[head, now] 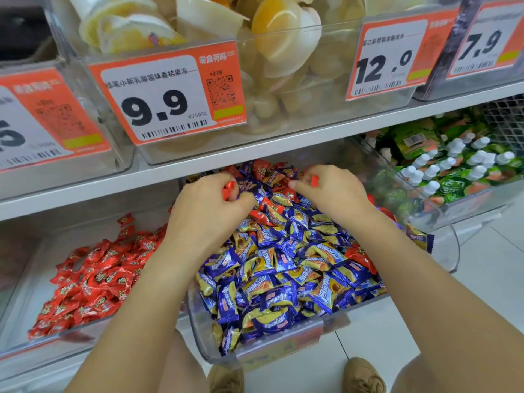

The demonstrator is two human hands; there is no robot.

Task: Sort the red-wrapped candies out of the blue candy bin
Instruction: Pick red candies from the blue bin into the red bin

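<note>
A: Where are the red-wrapped candies (265, 215)?
B: Scattered among blue ones in the blue candy bin (283, 347), mostly toward its back.
A: And the hands?
B: Over the bin's back. The left hand (209, 205) clutches red candies in curled fingers; the right hand (331, 194) pinches one. Left of the bin sits the red candy bin (17, 350).

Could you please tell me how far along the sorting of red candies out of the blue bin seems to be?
Partly done. The neighbouring bin already holds a pile of red candies. In hand: the left hand grips red candies, and the right hand pinches another. Left: red ones still lie among the blue candies, near the back, mid-pile and at the right edge.
</note>
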